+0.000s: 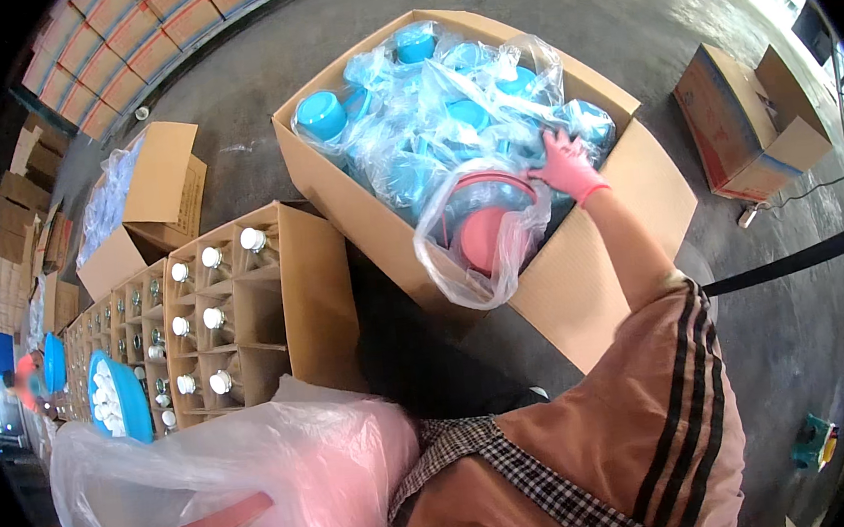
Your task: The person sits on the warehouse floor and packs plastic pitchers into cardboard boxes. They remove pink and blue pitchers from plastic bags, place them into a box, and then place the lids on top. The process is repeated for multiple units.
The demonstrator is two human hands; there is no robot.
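My right hand (572, 163), in a pink glove, reaches into a large cardboard box (357, 214) with its fingers spread, touching clear plastic wrapping. The box holds several blue-lidded containers (321, 116) in thin plastic bags. Just below that hand, at the box's near corner, lies a bagged item with a round pink part (486, 238) and a red curved band. Against my body at the lower left is a big clear plastic bag (149, 468) with a pink object (335, 477) and a pink strap-like band inside. My left hand does not show.
A divided carton (317, 303) of white-capped glass bottles stands left of the box. On it rests a blue basin (133, 401) of white caps. Further left is an open carton (161, 176) with plastic-wrapped things. Another open carton (727, 136) sits right; stacked cartons (132, 48) stand behind.
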